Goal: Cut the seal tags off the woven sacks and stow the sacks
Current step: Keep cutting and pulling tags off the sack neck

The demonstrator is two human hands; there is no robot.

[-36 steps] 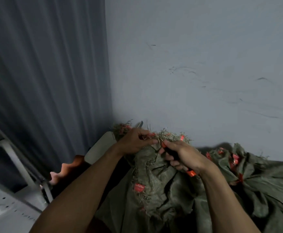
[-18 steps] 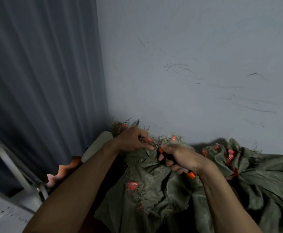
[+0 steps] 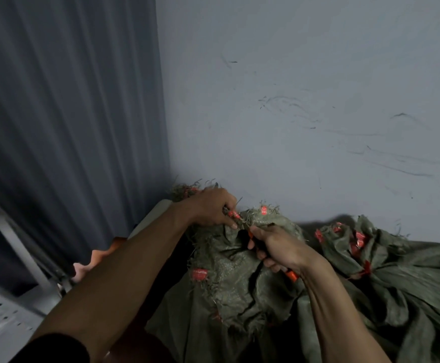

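Pinches a small red plastic seal tag [image 3: 232, 214] at the frayed mouth of the crumpled olive-green woven sack [image 3: 229, 273] with the left hand [image 3: 211, 208], grips orange-handled cutters [image 3: 292, 276] in the right hand [image 3: 279, 247] — and, blades hidden among fibres, could nick the pinching hand or slice weave.

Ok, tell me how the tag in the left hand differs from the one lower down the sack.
The pinched tag sits at the frayed top edge of the sack, held by the left hand; the lower tag sits untouched. The pinched tag is partly covered; the lower tag shows its full face. Both are red.
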